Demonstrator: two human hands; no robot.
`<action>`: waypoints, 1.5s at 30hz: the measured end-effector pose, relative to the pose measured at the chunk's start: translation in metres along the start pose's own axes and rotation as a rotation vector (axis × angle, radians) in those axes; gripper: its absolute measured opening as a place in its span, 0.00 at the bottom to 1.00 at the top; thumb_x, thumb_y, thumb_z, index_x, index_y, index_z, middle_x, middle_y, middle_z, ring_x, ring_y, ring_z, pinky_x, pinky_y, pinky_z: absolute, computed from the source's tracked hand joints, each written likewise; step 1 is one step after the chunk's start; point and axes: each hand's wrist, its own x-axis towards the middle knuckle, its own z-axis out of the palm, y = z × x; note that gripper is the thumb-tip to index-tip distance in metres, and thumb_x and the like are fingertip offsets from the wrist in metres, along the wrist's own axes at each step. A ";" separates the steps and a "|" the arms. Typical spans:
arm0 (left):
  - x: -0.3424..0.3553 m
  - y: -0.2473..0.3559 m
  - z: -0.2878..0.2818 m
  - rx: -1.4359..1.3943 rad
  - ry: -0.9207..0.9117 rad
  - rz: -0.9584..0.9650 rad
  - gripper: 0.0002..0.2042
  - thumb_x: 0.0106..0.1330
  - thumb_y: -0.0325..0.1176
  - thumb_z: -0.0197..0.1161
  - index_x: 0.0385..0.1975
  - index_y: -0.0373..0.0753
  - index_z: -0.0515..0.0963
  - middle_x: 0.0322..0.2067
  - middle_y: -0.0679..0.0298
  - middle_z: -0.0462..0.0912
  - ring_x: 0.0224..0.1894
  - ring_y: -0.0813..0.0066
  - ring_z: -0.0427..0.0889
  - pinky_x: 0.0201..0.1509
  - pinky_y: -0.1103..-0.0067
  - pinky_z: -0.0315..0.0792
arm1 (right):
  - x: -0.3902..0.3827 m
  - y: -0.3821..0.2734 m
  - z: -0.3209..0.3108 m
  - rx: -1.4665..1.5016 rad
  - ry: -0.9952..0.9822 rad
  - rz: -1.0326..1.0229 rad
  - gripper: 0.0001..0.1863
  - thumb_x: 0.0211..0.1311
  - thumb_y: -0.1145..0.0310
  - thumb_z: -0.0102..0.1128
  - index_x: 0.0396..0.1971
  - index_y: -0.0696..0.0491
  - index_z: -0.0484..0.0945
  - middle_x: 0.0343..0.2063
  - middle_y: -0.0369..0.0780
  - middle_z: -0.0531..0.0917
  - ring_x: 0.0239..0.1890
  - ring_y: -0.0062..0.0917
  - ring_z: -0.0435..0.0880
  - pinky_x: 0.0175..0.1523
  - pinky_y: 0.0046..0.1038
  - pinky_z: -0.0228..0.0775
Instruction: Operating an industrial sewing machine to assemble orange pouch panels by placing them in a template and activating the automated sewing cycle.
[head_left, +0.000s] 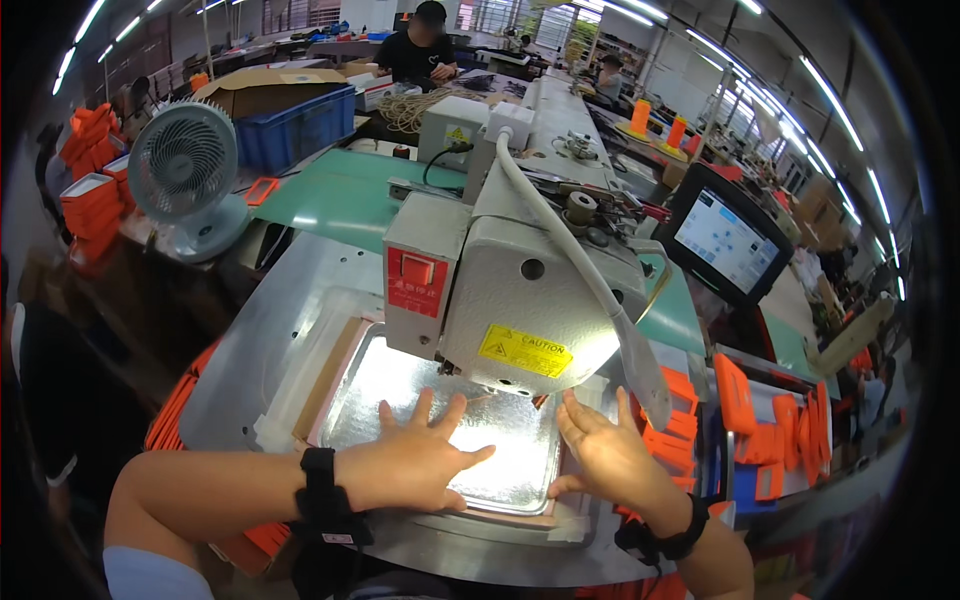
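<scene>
My left hand [420,460] has its fingers spread over a shiny silver rectangular plate [375,400] set in a frame with a tan and pink border [325,375] beneath the head of a grey industrial sewing machine [510,290]. At the plate's right edge, my right hand [610,460] is open, fingers extended and thumb out, near the machine's needle area, which is partly hidden. Both wrists wear black straps. A red switch box [420,280] and a yellow caution label [525,350] are on the machine, and a lamp on a pale flexible arm [645,370] hangs beside my right hand.
Orange pieces lie in piles left [175,410] and right [760,440] of the metal table [240,370]. A fan [180,180] and blue bin [295,135] stand back left, a screen [720,240] back right. A person in black [415,60] works across the green worktop [330,190].
</scene>
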 end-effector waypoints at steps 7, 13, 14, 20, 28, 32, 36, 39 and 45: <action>-0.001 -0.005 0.000 0.011 0.006 0.004 0.38 0.56 0.53 0.69 0.69 0.59 0.64 0.72 0.36 0.43 0.70 0.20 0.42 0.60 0.26 0.47 | 0.004 0.000 0.007 -0.009 0.017 -0.020 0.59 0.35 0.37 0.73 0.62 0.66 0.66 0.63 0.54 0.70 0.65 0.37 0.71 0.71 0.65 0.41; -0.009 -0.015 -0.005 0.005 0.002 0.009 0.38 0.56 0.53 0.69 0.69 0.58 0.64 0.72 0.35 0.44 0.70 0.19 0.42 0.61 0.27 0.47 | 0.011 -0.010 0.005 -0.009 -0.013 -0.005 0.57 0.40 0.39 0.72 0.63 0.66 0.65 0.65 0.54 0.68 0.65 0.37 0.72 0.64 0.53 0.60; -0.012 -0.018 -0.006 0.012 0.005 0.006 0.38 0.56 0.54 0.69 0.69 0.58 0.64 0.72 0.35 0.44 0.70 0.19 0.42 0.62 0.28 0.47 | 0.013 -0.012 0.006 0.007 0.004 -0.008 0.57 0.40 0.38 0.72 0.63 0.66 0.65 0.62 0.54 0.71 0.64 0.38 0.73 0.66 0.56 0.55; -0.021 -0.033 -0.007 0.045 -0.008 -0.004 0.37 0.56 0.54 0.69 0.69 0.59 0.65 0.72 0.36 0.45 0.70 0.20 0.43 0.62 0.28 0.48 | 0.023 -0.024 0.010 0.035 0.066 -0.033 0.53 0.43 0.38 0.70 0.60 0.66 0.69 0.55 0.50 0.77 0.63 0.36 0.74 0.70 0.61 0.46; -0.017 -0.051 -0.015 0.084 0.025 0.014 0.36 0.57 0.55 0.68 0.68 0.62 0.66 0.71 0.35 0.47 0.69 0.18 0.46 0.63 0.31 0.51 | 0.041 -0.021 0.004 0.052 -0.005 -0.042 0.53 0.46 0.37 0.68 0.62 0.64 0.66 0.45 0.52 0.82 0.56 0.48 0.77 0.67 0.57 0.53; -0.005 -0.056 -0.022 0.019 0.004 0.004 0.36 0.56 0.51 0.70 0.67 0.59 0.68 0.71 0.37 0.49 0.70 0.20 0.44 0.62 0.28 0.49 | 0.051 -0.010 0.006 0.141 -0.013 -0.052 0.48 0.46 0.40 0.70 0.60 0.62 0.69 0.44 0.51 0.82 0.54 0.49 0.76 0.65 0.49 0.58; 0.004 -0.061 -0.029 0.022 -0.009 -0.004 0.36 0.56 0.52 0.69 0.67 0.59 0.67 0.70 0.40 0.51 0.71 0.26 0.49 0.63 0.28 0.47 | 0.057 0.003 0.011 0.271 0.110 -0.122 0.43 0.46 0.43 0.72 0.55 0.60 0.74 0.43 0.49 0.83 0.52 0.48 0.78 0.60 0.39 0.66; 0.010 -0.062 -0.036 0.014 -0.076 -0.055 0.36 0.57 0.54 0.68 0.68 0.60 0.67 0.70 0.48 0.57 0.72 0.37 0.52 0.64 0.29 0.46 | 0.063 0.006 0.010 0.407 0.135 -0.111 0.38 0.46 0.44 0.73 0.51 0.57 0.77 0.43 0.47 0.83 0.50 0.46 0.80 0.56 0.37 0.70; 0.027 -0.091 -0.023 -0.126 -0.053 -0.034 0.35 0.57 0.59 0.66 0.67 0.64 0.67 0.67 0.62 0.67 0.73 0.53 0.55 0.65 0.33 0.42 | 0.068 0.029 0.027 0.400 0.131 -0.017 0.32 0.47 0.47 0.75 0.48 0.52 0.81 0.44 0.44 0.84 0.48 0.40 0.81 0.52 0.36 0.72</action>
